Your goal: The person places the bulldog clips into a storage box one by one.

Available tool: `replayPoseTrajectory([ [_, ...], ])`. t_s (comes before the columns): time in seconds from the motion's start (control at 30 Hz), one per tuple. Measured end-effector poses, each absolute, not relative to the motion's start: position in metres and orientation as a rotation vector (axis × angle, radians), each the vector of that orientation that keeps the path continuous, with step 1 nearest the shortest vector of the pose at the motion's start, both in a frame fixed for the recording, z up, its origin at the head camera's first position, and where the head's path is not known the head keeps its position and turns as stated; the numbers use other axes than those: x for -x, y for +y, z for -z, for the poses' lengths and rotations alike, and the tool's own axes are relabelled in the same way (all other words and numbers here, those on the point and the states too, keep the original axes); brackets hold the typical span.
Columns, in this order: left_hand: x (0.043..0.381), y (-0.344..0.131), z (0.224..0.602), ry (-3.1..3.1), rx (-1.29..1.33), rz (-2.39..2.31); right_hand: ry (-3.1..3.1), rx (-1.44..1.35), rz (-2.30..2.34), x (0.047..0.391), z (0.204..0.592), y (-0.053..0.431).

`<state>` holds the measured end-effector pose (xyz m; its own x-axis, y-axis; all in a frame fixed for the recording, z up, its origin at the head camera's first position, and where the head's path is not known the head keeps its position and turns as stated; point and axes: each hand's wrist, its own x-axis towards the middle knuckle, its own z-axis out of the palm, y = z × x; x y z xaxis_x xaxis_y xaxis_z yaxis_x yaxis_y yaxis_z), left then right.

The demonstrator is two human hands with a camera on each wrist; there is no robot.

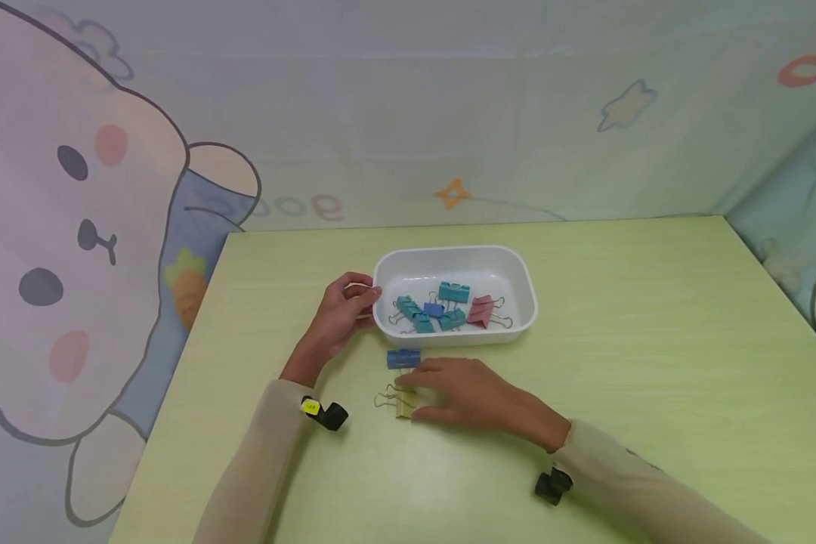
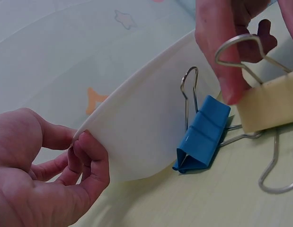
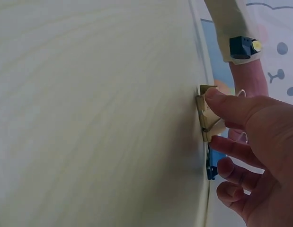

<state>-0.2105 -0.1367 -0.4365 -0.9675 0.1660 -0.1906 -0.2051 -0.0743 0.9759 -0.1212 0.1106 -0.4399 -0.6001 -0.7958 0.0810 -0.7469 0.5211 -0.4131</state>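
Observation:
My left hand (image 1: 341, 313) pinches the left rim of a white plastic tray (image 1: 476, 338) between thumb and fingers. In the left wrist view the thumb and curled fingertips meet at the tray's edge. My right hand (image 1: 472, 393) reaches in from the right and pinches a yellow binder clip (image 1: 406, 404) by its ends, with thumb and index finger. The clip's wire handles point left in the head view. Just beyond it, a blue binder clip (image 1: 403, 358) lies on the table against the tray's near side. The right wrist view shows the other fingers loosely bent, holding nothing.
Inside the tray lie several teal binder clips (image 1: 454, 292), a small blue clip (image 1: 434, 310) and a pink clip (image 1: 480, 311). The pale yellow-green table (image 1: 653, 340) extends to both sides. A cartoon-printed cloth (image 1: 381, 113) hangs behind it.

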Motion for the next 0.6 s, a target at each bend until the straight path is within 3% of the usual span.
replayPoseTrajectory([
  [0.6,0.21,-0.136,0.435,1.937,0.04,-2.142,2.653,1.336,0.538,0.112,0.445,0.096],
])
